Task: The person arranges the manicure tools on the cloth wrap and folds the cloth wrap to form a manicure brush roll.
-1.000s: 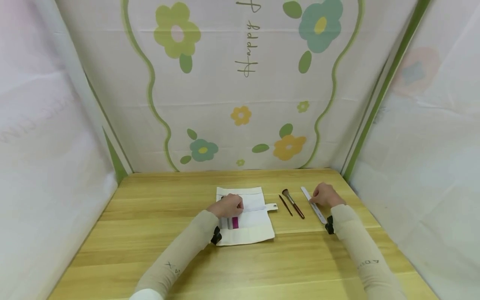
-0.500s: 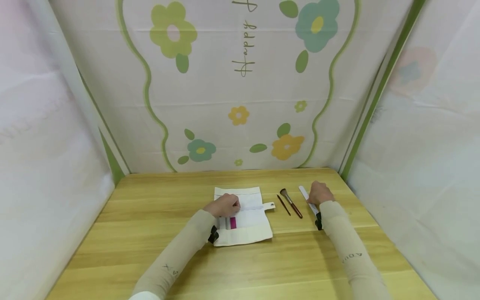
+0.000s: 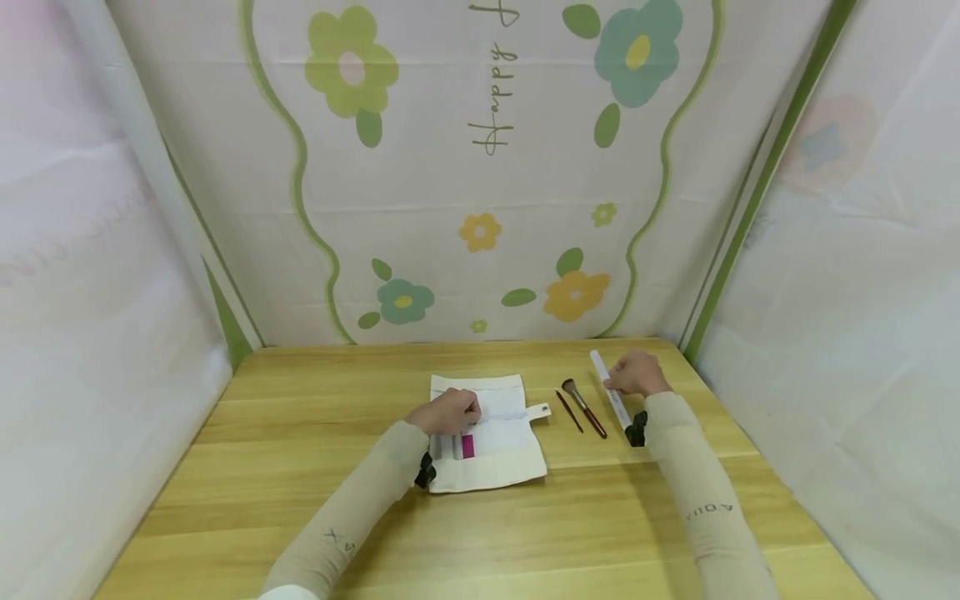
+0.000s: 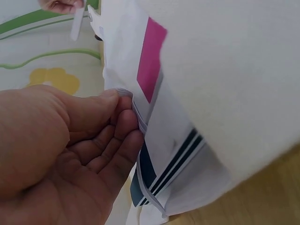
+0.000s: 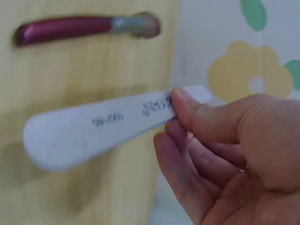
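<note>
Nearest, the person's cream sleeves (image 3: 367,492) reach in over the wooden bench (image 3: 187,500). The left hand (image 3: 450,410) is at the left side of an open white pouch (image 3: 510,433); its grip pinches a grey elastic band (image 4: 137,110), probably to hold it off the fabric. A magenta strip (image 4: 151,61) and a dark striped strip (image 4: 173,164) sit under the near fold, which likely stops them sliding. A thin dark tool (image 3: 570,412) and a brush (image 3: 587,408) lie right of the pouch, apart, perhaps so each lifts singly. Beyond them, the right hand (image 3: 639,373) has its grip closed on a white file (image 5: 84,136), thumb on the printed face, nearer the far end, leaving most of its length free; a shadow suggests it is raised. Floral cloth (image 3: 420,183) backs everything.
</note>
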`<action>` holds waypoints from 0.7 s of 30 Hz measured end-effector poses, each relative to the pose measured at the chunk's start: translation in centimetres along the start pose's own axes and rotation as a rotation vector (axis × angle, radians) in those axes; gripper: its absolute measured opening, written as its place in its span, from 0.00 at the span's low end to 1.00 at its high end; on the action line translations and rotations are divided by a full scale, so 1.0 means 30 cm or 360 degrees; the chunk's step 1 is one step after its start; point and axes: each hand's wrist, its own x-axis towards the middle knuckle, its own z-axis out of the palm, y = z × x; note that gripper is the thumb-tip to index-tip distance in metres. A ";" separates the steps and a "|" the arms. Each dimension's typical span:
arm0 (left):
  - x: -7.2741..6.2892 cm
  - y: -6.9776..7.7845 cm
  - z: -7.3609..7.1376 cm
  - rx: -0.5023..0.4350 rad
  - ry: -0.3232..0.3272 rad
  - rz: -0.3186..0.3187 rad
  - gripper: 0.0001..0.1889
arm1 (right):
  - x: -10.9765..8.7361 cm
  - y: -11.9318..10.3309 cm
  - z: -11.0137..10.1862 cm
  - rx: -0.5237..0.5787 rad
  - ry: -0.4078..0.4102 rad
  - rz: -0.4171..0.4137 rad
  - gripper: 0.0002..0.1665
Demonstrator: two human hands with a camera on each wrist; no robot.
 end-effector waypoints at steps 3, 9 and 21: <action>-0.002 0.000 0.005 -0.0002 0.0017 0.0022 0.12 | 0.013 -0.034 0.002 0.0164 -0.0035 -0.0003 0.09; -0.001 -0.001 0.009 0.0008 0.0015 0.0009 0.12 | 0.033 -0.138 0.051 0.0469 -0.0072 -0.0037 0.10; 0.006 0.012 0.016 0.0145 0.0038 0.0017 0.10 | 0.067 -0.404 0.217 0.0672 -0.0081 -0.0099 0.09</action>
